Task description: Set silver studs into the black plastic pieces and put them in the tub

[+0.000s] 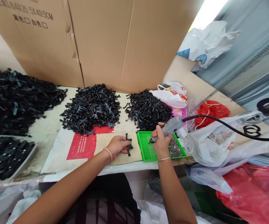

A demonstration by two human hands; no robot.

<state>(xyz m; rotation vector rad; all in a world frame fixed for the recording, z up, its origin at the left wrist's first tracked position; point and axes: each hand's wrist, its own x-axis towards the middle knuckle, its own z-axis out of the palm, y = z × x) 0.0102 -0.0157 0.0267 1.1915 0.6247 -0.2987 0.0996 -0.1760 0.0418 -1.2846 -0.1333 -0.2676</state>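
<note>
Holding one black part [128, 150] and one grey driver [173, 126] at a worktop [51, 116]

Left hand [118, 145]: thumb and bent fingers pinched together on the slim, knobbed black part. Part stands nearly lengthwise to the view, over a textured beige mat [135, 158]; whether it touches the mat cannot be told. Beaded bracelet [107, 154] at the wrist.

Right hand [162, 143]: fingers closed around the forward end of the grey driver, index finger and thumb along its body. Driver slants down to the left, tip above the bare perforated side of a green tray [139, 146]; contact of tip and tray cannot be told. Black cable [215, 119] runs from its rear end off to the right. Thin bangle [163, 159] at the wrist.

Green tray: one, just beside the mat; small metal screws [175, 147] heaped in its right side.

Loose black pieces, three heaps: left heap [10, 99], largest; middle heap [94, 109], touching a red-and-white printed sheet [80, 146]; right heap [147, 110], just behind the tray.

White tub [33, 153]: one, near left, filled with further black pieces [1, 158].

Cardboard [101, 40]: large, upright behind the heaps, printed at upper left.

Bags, at right: red bag [212, 113], clear bag [203, 152], white bag [209, 40]. Black rings [252, 130]: near the red bag.
</note>
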